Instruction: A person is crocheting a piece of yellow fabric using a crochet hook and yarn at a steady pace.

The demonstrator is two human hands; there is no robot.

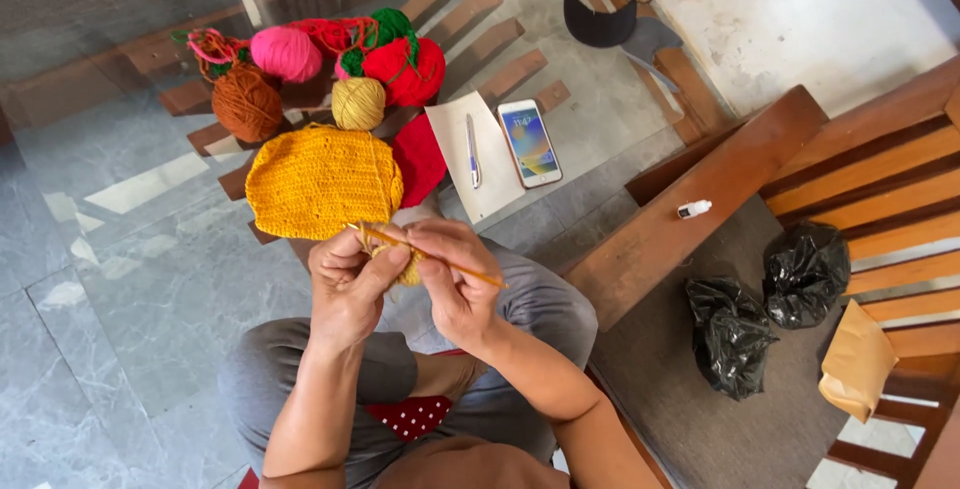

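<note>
so both hands' fingers (365,267) pinch yellow crochet piece (322,181) w/ hook (455,265) betw. them.

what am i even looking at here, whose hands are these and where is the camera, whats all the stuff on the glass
This is one picture from a camera worn on a person's head, looking down at their own two bare hands and lap; no machine is involved.

The right hand holds a thin orange-brown crochet hook. The left hand pinches a small piece of yellow crochet work with yellow yarn running to it.

In front lies a glass tabletop. On it are a flat mustard-yellow crocheted round, a red crocheted piece beside it, and balls of wool: brown, pink, pale yellow and red with green. There is also a white sheet of paper with a pen, and a smartphone.

To the right, a wooden bench holds two black plastic bags and a brown paper bag.
</note>
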